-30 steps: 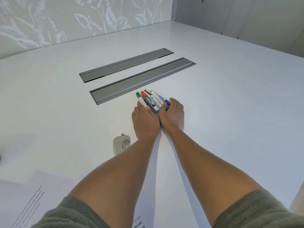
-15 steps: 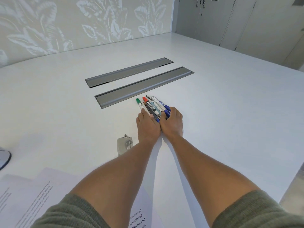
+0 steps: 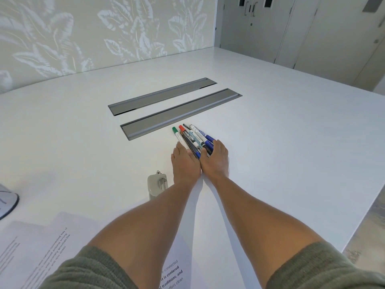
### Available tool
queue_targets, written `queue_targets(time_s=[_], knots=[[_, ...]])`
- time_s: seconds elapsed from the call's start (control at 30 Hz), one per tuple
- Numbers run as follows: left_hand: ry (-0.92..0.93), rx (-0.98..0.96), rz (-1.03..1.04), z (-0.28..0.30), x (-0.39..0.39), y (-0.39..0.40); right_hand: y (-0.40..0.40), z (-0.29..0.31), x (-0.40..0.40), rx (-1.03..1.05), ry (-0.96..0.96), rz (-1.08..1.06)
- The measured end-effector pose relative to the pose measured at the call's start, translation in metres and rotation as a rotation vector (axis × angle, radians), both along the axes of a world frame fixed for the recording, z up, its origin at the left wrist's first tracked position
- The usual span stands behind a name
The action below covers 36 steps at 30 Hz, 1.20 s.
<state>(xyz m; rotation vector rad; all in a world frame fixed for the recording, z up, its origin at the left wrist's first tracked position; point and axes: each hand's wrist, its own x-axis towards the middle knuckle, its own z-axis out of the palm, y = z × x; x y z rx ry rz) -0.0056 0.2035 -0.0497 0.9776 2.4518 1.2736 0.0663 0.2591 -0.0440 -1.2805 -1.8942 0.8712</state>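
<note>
A bundle of several markers (image 3: 193, 136) lies on the white table (image 3: 270, 142), with green, red, black and blue caps fanned away from me. My left hand (image 3: 184, 163) lies flat against the bundle's left side, its fingers touching the green-capped marker (image 3: 176, 133). My right hand (image 3: 215, 158) is on the right side, thumb and fingers curled over the near ends of the blue markers (image 3: 205, 137). The two hands touch at the thumbs, and the markers' near ends are hidden beneath them.
Two long grey cable-slot covers (image 3: 179, 113) are set into the table just beyond the markers. A small grey stapler-like device (image 3: 157, 184) sits by my left wrist. Printed sheets (image 3: 41, 247) lie at the near left, a white object (image 3: 6, 203) at the left edge.
The camera has tilted up, showing more of the wall and doors. Both hands stay at the markers, which look slightly more gathered together.
</note>
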Motion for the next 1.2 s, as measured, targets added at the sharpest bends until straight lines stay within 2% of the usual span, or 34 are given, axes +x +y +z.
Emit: queue_targets(time_s=[0.1,0.2,0.3,0.57,0.63,0.7,0.9,1.0,1.2], knots=[[-0.064,-0.006,0.004,0.008,0.002,0.000,-0.004,-0.001,0.000,0.012,0.025,-0.024],[-0.052,0.013,-0.028,0.027,0.000,-0.001,-0.008,0.008,0.000,0.113,-0.017,-0.037],[-0.036,0.033,-0.027,0.047,-0.005,-0.003,-0.012,0.018,0.000,0.192,-0.049,0.015],[0.044,0.024,0.029,0.074,-0.021,-0.037,-0.032,0.045,-0.010,0.207,-0.004,0.180],[0.032,-0.037,0.050,0.080,-0.026,-0.049,-0.038,0.050,-0.012,0.135,0.039,0.248],[0.019,-0.162,0.041,0.086,-0.031,-0.061,-0.044,0.054,-0.014,0.071,-0.003,0.325],[-0.018,-0.498,0.015,0.098,-0.043,-0.099,-0.065,0.064,-0.019,0.057,-0.355,0.557],[-0.032,-0.605,0.003,0.097,-0.045,-0.114,-0.073,0.063,-0.021,0.037,-0.426,0.584],[-0.157,-0.700,-0.070,0.086,-0.044,-0.128,-0.082,0.054,-0.025,0.039,-0.447,0.576]])
